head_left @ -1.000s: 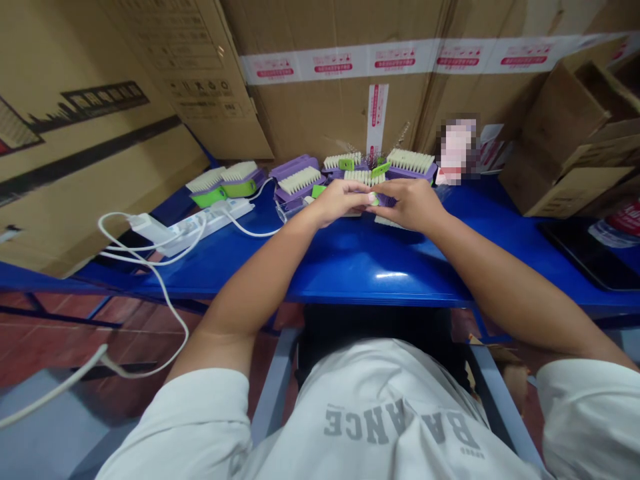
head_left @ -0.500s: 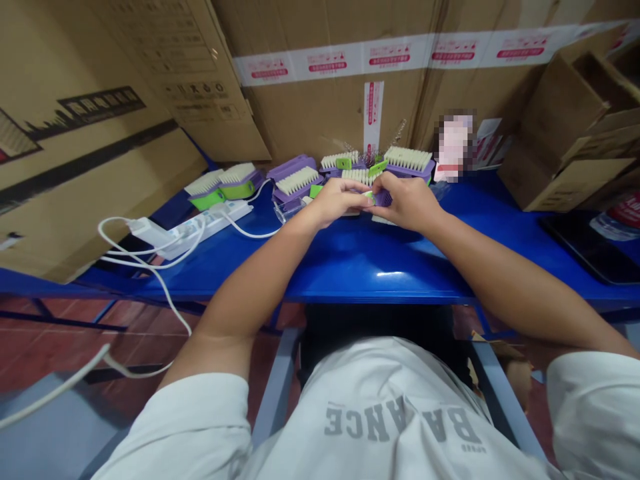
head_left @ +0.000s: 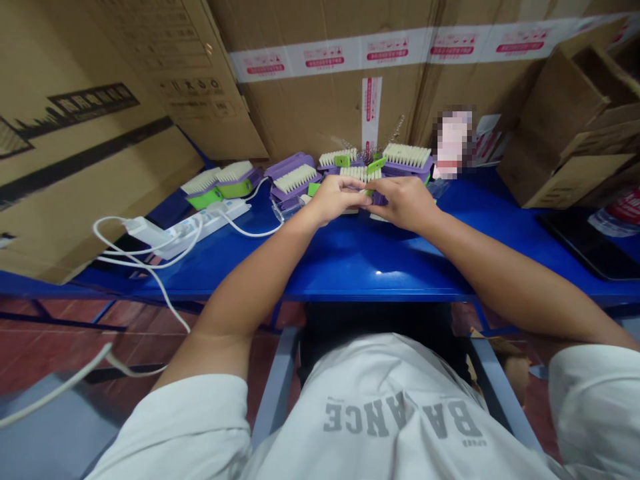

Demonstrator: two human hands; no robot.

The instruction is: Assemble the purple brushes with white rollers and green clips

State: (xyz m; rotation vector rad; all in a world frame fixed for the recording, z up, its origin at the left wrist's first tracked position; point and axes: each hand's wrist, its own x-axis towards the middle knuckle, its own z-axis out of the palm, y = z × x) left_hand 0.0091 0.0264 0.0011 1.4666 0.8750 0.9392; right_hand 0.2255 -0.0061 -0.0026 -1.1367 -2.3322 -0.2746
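Left forearm (head_left: 263, 267) slanting up and inward over the blue tabletop (head_left: 360, 263), and the left hand (head_left: 334, 200) has thumb and fingers pinching a small green piece (head_left: 369, 193)! It's mostly hidden between the two hands, near the white-bristled brushes (head_left: 354, 175). Now the right hand (head_left: 407, 202), fingers curled, pinching it too, right forearm (head_left: 490, 261) angling down and outward.

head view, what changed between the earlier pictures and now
Very little: the bare right hand shifted its grip on the small green piece pinched with the bare left hand. Nothing visibly let go. The white-bristled purple brushes and white plastic power strip stayed put.
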